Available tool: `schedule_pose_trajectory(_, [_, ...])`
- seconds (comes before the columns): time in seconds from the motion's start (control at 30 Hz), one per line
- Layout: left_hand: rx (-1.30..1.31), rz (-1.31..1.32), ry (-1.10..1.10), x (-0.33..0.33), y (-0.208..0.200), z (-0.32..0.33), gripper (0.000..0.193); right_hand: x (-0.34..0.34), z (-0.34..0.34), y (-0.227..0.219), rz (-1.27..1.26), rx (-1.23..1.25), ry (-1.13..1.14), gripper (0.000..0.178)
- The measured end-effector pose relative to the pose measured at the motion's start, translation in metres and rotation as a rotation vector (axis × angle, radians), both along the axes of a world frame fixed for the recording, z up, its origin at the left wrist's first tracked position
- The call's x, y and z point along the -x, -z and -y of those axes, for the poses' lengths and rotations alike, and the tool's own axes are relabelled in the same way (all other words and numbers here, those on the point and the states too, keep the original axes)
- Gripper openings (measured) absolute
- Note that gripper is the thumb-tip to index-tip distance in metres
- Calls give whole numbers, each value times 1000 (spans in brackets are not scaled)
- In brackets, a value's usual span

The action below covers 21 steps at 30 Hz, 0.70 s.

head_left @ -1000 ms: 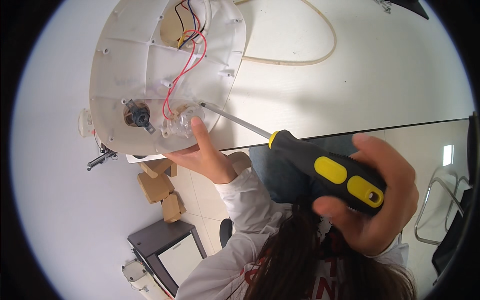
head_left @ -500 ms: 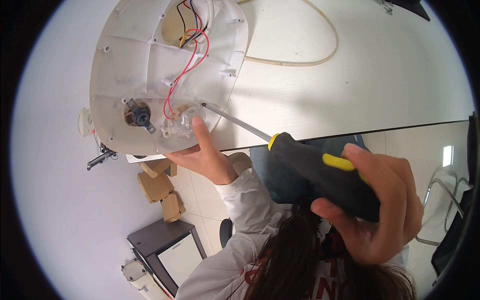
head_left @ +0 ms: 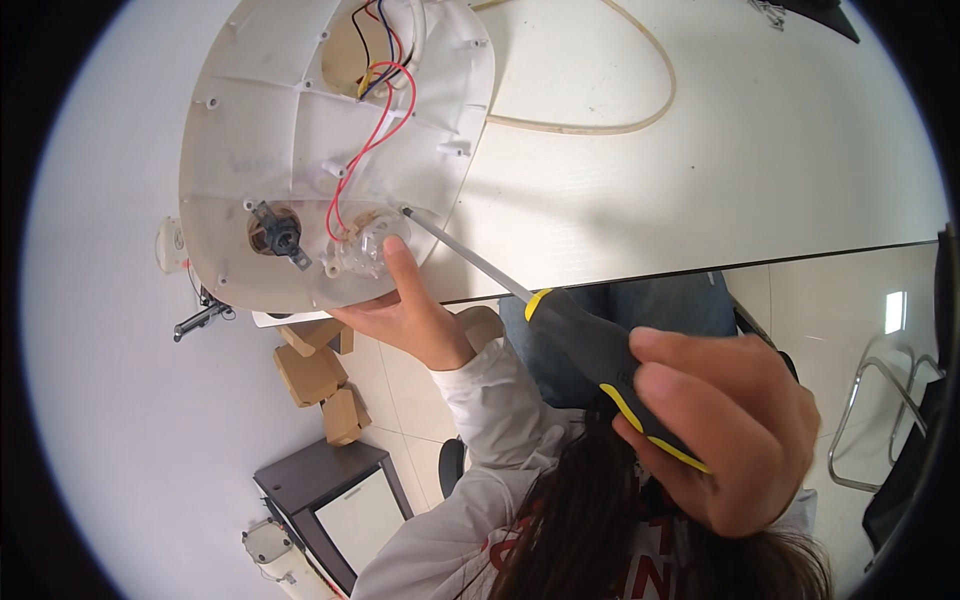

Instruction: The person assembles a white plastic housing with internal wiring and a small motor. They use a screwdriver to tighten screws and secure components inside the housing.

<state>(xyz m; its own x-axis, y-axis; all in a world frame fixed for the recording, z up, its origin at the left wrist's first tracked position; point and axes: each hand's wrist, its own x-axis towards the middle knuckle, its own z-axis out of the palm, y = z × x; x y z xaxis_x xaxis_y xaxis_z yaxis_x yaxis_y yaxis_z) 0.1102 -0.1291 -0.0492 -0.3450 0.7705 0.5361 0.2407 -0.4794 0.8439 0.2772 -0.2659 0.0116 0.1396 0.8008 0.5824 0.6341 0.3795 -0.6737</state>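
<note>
The right hand point(head_left: 735, 435) is wrapped tight around the black-and-yellow handle of a screwdriver point(head_left: 590, 345), whose tip touches the lower right rim of a white plastic housing point(head_left: 300, 130) that overhangs the near edge of the tabletop point(head_left: 700, 170). The left hand point(head_left: 405, 310) supports the housing from below, thumb pressed beside a clear fitting point(head_left: 362, 245). Red wires point(head_left: 375, 130) cross the housing's middle.
</note>
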Motion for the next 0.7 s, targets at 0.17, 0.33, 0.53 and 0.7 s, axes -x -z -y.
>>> schedule_pose_trajectory(0.17, [4,7,-3,-3,-5,2,60,-5,3,-14,18,127,19,52])
schedule_pose_trajectory(0.33, [5,21,13,-3,-1,0,60,-2,4,-2,-26,129,57,52])
schedule_pose_trajectory(0.53, [4,-15,-14,-3,-3,3,66,-9,3,2,-13,214,85,48])
schedule_pose_trajectory(0.7, [-7,-23,4,-1,-1,0,62,-8,-1,8,-98,161,83,43])
